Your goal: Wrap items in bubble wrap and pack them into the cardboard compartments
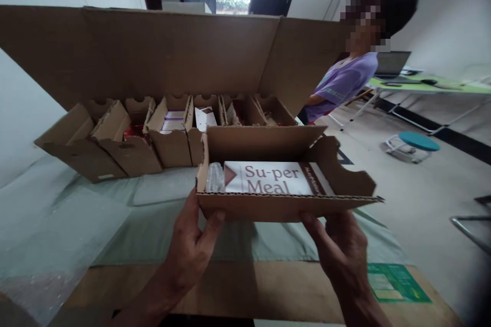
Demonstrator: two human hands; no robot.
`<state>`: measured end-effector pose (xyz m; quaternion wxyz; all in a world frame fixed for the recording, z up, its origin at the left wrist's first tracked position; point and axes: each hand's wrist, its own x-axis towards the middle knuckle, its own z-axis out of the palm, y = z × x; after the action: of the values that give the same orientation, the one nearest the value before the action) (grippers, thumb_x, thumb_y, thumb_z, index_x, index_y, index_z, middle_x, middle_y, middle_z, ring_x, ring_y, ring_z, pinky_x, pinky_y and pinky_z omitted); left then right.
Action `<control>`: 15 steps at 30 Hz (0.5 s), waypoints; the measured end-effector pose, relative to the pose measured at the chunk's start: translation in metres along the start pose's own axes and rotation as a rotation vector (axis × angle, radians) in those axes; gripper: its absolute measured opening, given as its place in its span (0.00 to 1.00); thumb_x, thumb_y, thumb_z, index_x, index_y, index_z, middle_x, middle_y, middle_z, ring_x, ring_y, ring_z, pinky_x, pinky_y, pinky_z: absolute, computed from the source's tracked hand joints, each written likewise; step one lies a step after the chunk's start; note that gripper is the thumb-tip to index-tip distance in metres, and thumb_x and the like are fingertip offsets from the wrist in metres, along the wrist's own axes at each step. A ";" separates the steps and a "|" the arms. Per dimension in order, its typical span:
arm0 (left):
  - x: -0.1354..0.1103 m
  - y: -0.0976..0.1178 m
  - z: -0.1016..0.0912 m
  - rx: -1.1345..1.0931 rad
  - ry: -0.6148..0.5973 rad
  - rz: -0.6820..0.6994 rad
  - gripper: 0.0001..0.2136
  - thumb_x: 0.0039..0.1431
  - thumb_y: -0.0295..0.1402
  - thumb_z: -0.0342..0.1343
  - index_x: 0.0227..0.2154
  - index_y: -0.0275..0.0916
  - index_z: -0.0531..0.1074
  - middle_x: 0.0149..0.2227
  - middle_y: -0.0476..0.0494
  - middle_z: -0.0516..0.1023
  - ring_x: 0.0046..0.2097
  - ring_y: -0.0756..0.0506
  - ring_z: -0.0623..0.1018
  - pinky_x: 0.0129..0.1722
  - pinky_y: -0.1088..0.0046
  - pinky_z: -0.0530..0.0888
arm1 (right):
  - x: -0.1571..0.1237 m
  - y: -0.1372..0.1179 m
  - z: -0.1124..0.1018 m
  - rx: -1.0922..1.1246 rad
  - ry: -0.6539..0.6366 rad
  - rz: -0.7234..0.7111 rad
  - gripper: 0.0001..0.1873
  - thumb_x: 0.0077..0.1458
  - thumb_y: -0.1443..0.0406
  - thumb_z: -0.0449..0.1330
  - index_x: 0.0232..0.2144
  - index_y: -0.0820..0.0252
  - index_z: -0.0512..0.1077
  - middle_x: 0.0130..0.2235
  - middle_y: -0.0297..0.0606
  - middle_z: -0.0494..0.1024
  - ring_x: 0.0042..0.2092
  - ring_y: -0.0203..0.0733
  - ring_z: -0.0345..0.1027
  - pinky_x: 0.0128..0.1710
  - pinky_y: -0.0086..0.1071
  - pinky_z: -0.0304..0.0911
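Between my two hands is an open cardboard bin (261,208), held above the cloth-covered table. My left hand (194,240) grips its left end, thumb on the near wall and the other fingers hidden behind or beneath. On the right, my right hand (339,245) grips the lower right part the same way, with its thumb against the near wall. Inside the bin lies a white box (264,179) printed "Su-per Meal", with a brown strip at its right. Beside it on the left sits a clear plastic-wrapped item (215,179).
Behind stands a row of similar cardboard bins (172,150) holding small packages, before a tall cardboard panel (172,56). Clear plastic wrap (49,230) lies at left. A person in a purple shirt (341,84) is at right, near a green table (441,87) and a blue stool (418,140).
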<state>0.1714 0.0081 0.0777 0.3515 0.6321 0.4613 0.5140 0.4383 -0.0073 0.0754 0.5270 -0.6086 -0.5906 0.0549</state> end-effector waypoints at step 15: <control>0.011 -0.057 0.010 -0.255 -0.113 -0.134 0.25 0.66 0.45 0.58 0.62 0.41 0.67 0.61 0.37 0.76 0.62 0.37 0.75 0.63 0.58 0.71 | -0.062 0.019 0.008 -0.175 0.012 -0.097 0.20 0.61 0.57 0.64 0.54 0.54 0.71 0.48 0.44 0.79 0.48 0.56 0.75 0.46 0.46 0.72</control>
<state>0.1690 0.0379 0.0267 0.4876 0.5783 0.4129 0.5073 0.4269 -0.0455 0.0243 0.4774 -0.6234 -0.6187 -0.0258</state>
